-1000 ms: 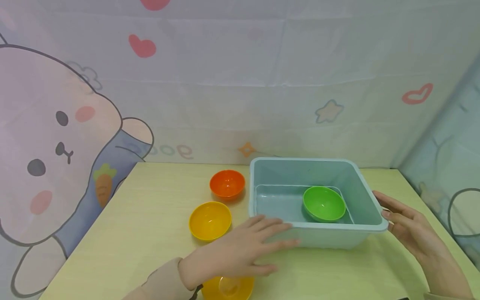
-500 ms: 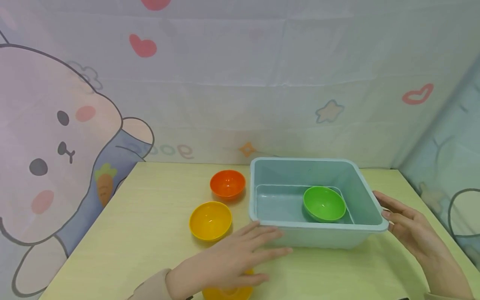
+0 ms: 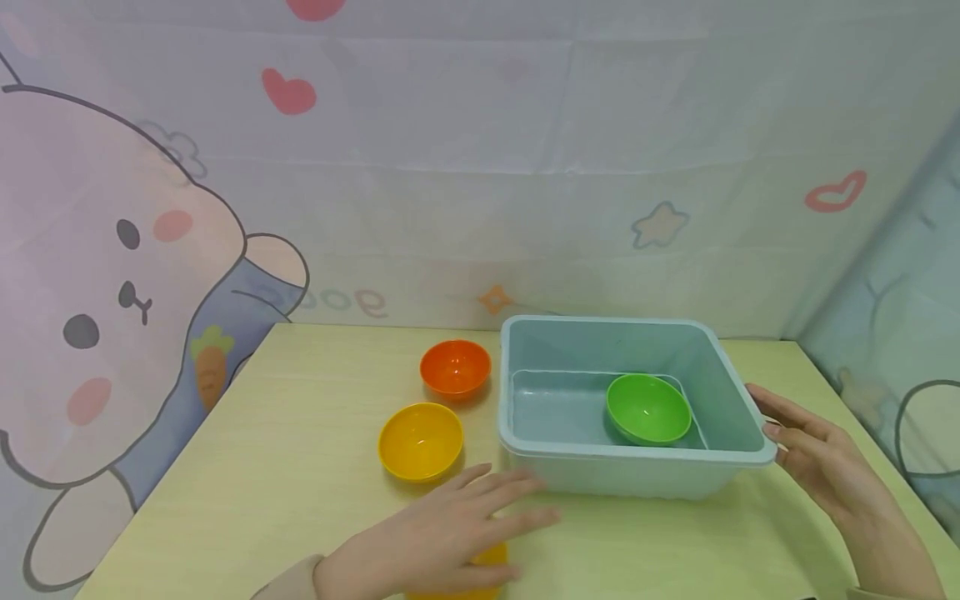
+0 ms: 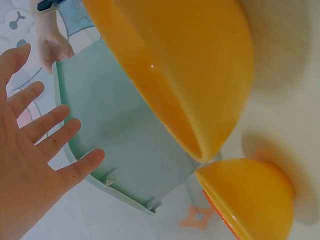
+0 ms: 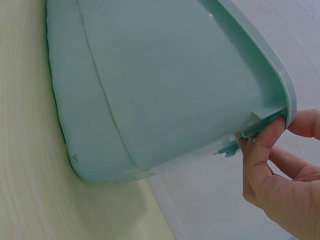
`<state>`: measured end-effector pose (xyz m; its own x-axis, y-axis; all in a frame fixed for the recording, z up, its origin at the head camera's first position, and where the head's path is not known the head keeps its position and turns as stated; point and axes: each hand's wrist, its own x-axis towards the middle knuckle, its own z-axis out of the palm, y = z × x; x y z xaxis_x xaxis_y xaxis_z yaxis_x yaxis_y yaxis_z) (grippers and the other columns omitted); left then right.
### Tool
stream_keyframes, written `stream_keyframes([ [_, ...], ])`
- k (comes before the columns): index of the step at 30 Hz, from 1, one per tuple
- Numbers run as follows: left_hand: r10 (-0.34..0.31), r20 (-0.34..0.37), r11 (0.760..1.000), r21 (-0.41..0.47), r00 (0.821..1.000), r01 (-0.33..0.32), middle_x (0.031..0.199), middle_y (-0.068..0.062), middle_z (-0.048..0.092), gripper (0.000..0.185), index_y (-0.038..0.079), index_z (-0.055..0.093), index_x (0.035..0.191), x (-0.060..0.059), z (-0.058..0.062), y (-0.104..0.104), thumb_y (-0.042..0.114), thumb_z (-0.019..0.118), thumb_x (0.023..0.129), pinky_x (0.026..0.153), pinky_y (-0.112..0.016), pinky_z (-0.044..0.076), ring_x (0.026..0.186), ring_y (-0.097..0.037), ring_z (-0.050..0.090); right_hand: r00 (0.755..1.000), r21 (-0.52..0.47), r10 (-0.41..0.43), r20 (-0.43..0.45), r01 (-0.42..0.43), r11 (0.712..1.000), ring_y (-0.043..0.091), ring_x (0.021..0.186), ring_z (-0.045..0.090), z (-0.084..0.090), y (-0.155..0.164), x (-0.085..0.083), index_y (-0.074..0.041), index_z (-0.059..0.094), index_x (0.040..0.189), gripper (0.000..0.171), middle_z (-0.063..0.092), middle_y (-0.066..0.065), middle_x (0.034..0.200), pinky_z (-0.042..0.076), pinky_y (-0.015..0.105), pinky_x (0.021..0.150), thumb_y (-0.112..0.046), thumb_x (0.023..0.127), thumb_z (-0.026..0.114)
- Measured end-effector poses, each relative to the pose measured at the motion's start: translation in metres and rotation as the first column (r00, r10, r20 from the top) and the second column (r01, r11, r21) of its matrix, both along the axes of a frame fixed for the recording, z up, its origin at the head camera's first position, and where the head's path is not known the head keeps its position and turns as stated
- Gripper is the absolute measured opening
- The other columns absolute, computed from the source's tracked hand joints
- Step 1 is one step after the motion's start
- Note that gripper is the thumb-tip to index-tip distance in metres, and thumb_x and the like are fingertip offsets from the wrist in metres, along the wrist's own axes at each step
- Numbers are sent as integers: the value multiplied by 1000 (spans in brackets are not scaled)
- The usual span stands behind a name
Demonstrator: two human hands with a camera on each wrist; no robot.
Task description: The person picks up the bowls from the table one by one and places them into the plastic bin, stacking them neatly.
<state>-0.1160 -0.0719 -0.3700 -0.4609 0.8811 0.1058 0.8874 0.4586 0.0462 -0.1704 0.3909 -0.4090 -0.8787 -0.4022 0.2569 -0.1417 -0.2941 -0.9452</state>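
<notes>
My left hand (image 3: 438, 533), fingers spread and straight, hovers over the near yellow bowl (image 3: 492, 557), covering most of it in the head view. In the left wrist view that yellow bowl (image 4: 205, 65) looms large beside the hand and nothing is in the fingers. On the right, my right hand (image 3: 825, 467) pinches the rim of a pale green-blue plastic basin (image 3: 622, 475) at its right end, thumb on the edge and fingers curled beneath, as the right wrist view shows. A green bowl (image 3: 647, 408) sits inside the basin, towards its right side.
Left of the basin, a second yellow bowl (image 3: 422, 442) stands on the wooden table (image 3: 247, 467), with an orange bowl (image 3: 455, 369) behind it. A printed cloth (image 3: 465, 167) hangs behind the table, and another along the right.
My left hand has drawn back from the basin's front edge, down and to the left, over the near yellow bowl. The right hand keeps its place on the rim.
</notes>
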Motion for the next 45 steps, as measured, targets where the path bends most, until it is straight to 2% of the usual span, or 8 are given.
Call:
stream_keyframes([
  [3, 33, 97, 999, -12, 995, -32, 159, 9, 23, 59, 42, 15, 152, 2, -2, -4, 54, 39, 99, 114, -52, 31, 146, -15, 29, 1000, 0, -1, 1, 1, 1000, 7, 118, 59, -1, 0, 0, -7, 34, 149, 56, 53, -5, 142, 50, 22, 92, 12, 98, 22],
  [6, 63, 196, 998, -21, 979, -60, 159, 11, 23, 57, 45, 18, 150, 3, -4, -7, 58, 36, 97, 113, -56, 29, 146, -16, 27, 1000, 24, -9, 0, 9, 1000, 6, 118, 58, -1, 1, 0, -8, 34, 149, 56, 52, -7, 142, 50, 22, 92, 11, 98, 23],
  [8, 72, 233, 997, -27, 970, -67, 159, 12, 23, 56, 47, 20, 148, 3, -6, -9, 61, 35, 96, 112, -58, 29, 146, -16, 27, 1000, 37, -16, 1, 16, 999, 6, 118, 58, -1, 1, 0, -9, 34, 150, 56, 52, -7, 142, 50, 22, 92, 11, 98, 23],
  [15, 68, 244, 997, -42, 967, -60, 157, 14, 24, 65, 48, 21, 147, 1, -13, -13, 74, 32, 88, 111, -62, 27, 145, -15, 28, 1000, 55, -29, -4, 29, 998, 7, 117, 59, -2, 2, 0, -9, 33, 150, 56, 52, -7, 143, 50, 22, 91, 11, 98, 23],
  [22, 94, 297, 995, -47, 950, -84, 156, 17, 24, 67, 51, 22, 145, -3, -19, -14, 78, 34, 85, 111, -66, 23, 144, -15, 27, 999, 57, -35, 11, 35, 998, 6, 116, 59, -1, 2, 0, -10, 33, 150, 56, 52, -8, 142, 50, 22, 91, 11, 99, 24],
  [29, 90, 214, 994, -76, 973, -75, 158, 9, 24, 66, 49, 22, 147, -6, -27, -16, 77, 29, 87, 109, -66, 28, 145, -23, 28, 1000, 47, -25, 6, 24, 999, 7, 116, 59, -1, 1, 0, -8, 32, 150, 56, 52, -6, 142, 51, 23, 91, 11, 98, 23],
  [31, 90, 217, 994, -81, 972, -74, 159, 9, 24, 67, 49, 22, 147, -6, -28, -17, 77, 30, 87, 108, -66, 29, 145, -24, 28, 1000, 39, -23, 8, 23, 999, 8, 116, 59, -1, 1, 0, -8, 32, 150, 56, 52, -6, 142, 51, 23, 91, 12, 98, 23],
  [45, 128, 323, 988, -119, 938, -94, 158, 6, 28, 68, 48, 27, 146, -7, -32, -19, 76, 38, 85, 105, -67, 31, 144, -28, 29, 999, 48, -31, 9, 30, 998, 7, 119, 58, -2, 2, 1, -10, 32, 150, 56, 52, -8, 142, 50, 23, 92, 11, 99, 24],
])
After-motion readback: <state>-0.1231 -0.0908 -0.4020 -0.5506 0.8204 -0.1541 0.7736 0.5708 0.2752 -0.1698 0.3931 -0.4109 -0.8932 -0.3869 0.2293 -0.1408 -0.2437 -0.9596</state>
